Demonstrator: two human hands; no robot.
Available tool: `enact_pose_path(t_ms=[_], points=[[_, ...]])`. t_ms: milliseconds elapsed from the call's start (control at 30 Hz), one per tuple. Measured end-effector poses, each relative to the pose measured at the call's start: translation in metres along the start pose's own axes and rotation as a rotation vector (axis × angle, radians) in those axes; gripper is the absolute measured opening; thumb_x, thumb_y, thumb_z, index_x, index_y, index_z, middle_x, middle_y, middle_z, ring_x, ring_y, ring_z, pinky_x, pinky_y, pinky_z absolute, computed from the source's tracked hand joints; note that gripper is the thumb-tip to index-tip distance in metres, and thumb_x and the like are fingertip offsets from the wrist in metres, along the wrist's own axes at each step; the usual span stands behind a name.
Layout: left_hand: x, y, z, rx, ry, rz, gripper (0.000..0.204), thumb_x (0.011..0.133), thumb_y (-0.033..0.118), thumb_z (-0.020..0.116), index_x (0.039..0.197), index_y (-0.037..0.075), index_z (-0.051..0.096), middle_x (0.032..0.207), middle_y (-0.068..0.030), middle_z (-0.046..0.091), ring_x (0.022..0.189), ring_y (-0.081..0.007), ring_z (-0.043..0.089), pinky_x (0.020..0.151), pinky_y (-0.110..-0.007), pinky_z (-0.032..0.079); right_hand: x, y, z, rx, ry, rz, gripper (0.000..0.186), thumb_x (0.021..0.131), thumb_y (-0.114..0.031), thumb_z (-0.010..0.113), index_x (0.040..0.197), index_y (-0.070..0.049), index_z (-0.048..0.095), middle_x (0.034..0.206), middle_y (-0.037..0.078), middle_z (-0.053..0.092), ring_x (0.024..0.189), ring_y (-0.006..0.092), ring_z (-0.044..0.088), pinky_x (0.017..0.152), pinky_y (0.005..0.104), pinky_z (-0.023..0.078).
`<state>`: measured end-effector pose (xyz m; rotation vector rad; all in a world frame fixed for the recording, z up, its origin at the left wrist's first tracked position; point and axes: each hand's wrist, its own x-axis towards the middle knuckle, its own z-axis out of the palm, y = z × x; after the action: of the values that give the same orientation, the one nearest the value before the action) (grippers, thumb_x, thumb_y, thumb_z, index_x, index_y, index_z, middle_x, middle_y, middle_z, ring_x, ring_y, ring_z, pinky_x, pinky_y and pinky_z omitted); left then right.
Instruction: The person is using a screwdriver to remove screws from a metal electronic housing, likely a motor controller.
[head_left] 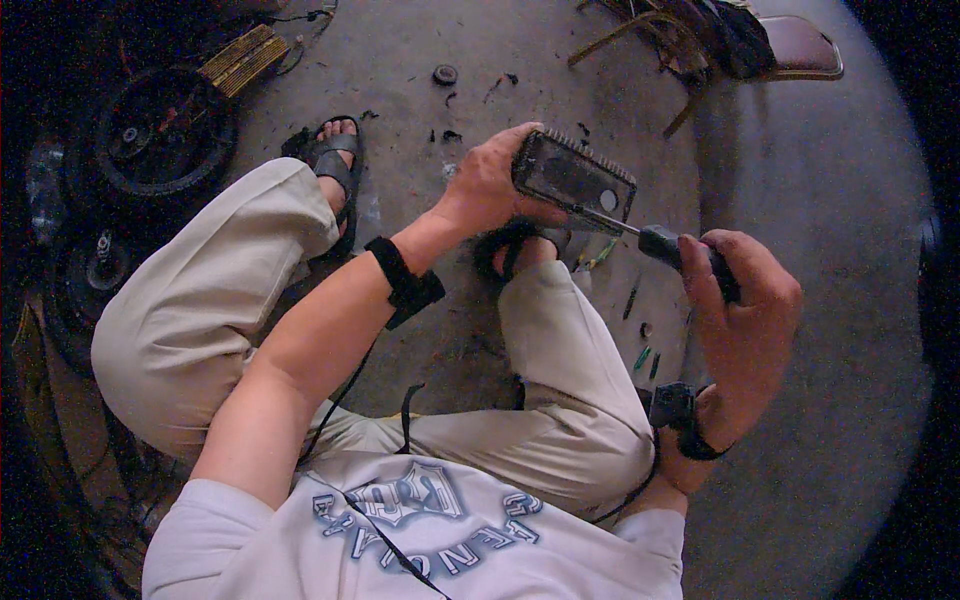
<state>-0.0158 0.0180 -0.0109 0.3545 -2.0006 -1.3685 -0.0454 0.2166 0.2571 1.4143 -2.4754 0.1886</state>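
Observation:
Out in front of my knees, my left hand [484, 182] grips a dark rectangular box [570, 174] with finned edges by its left end. A round pale spot shows near the right end of its face. My right hand [750, 290] is closed round the dark handle of a screwdriver [655, 243]. The metal shaft points up and left, its end against the box's lower edge. Whether the tip sits in a screw or a seam is too small to tell. Part of the box's left end is behind my left fingers.
Wheels with black tyres [165, 185] lie at the left, near a yellow ribbed piece [245, 58]. A small round part [445, 75] and dark scraps are on the concrete floor. Thin green pieces [642, 358] lie by my right knee. A chair [800, 50] stands far right.

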Motion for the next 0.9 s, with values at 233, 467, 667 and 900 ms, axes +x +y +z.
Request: enact_pose_path(t_ms=[233, 467, 667, 900], points=[[0.0, 0.001, -0.002, -0.088, -0.044, -0.057, 0.108, 0.056, 0.044, 0.101, 0.145, 0.003, 0.054, 0.134, -0.0201, 0.066, 0.125, -0.0364, 0.064, 0.109, -0.041, 0.05, 0.011, 0.0, -0.004, -0.077, -0.095, -0.324, 0.022, 0.086, -0.014, 0.085, 0.097, -0.002, 0.07, 0.088, 0.008, 0.07, 0.074, 0.0132, 0.062, 0.061, 0.0306, 0.046], [-0.002, 0.003, -0.001, -0.115, -0.035, -0.028, 0.108, 0.056, 0.036, 0.103, 0.146, 0.003, 0.053, 0.13, -0.0158, 0.069, 0.121, -0.0286, 0.067, 0.106, -0.039, 0.053, -0.001, -0.004, -0.002, 0.161, -0.048, 0.275, 0.027, 0.09, -0.024, 0.083, 0.099, -0.004, 0.067, 0.087, 0.011, 0.076, 0.067, 0.0197, 0.069, 0.06, 0.0349, 0.052], [0.0, 0.005, 0.001, -0.115, -0.024, -0.044, 0.109, 0.055, 0.035, 0.104, 0.146, 0.003, 0.054, 0.131, -0.0158, 0.069, 0.121, -0.0283, 0.067, 0.106, -0.038, 0.053, 0.004, 0.009, -0.005, 0.097, -0.085, -0.038, 0.025, 0.09, -0.018, 0.082, 0.104, -0.003, 0.067, 0.081, 0.008, 0.069, 0.069, 0.0157, 0.062, 0.064, 0.0315, 0.05], [-0.001, 0.003, 0.001, -0.157, -0.052, -0.088, 0.109, 0.055, 0.04, 0.102, 0.146, 0.003, 0.054, 0.135, -0.0187, 0.066, 0.126, -0.0337, 0.064, 0.11, -0.039, 0.05, 0.0, 0.002, -0.003, 0.266, -0.041, 0.111, 0.025, 0.09, -0.014, 0.082, 0.105, 0.0, 0.068, 0.085, 0.007, 0.067, 0.071, 0.012, 0.057, 0.065, 0.0304, 0.05]])
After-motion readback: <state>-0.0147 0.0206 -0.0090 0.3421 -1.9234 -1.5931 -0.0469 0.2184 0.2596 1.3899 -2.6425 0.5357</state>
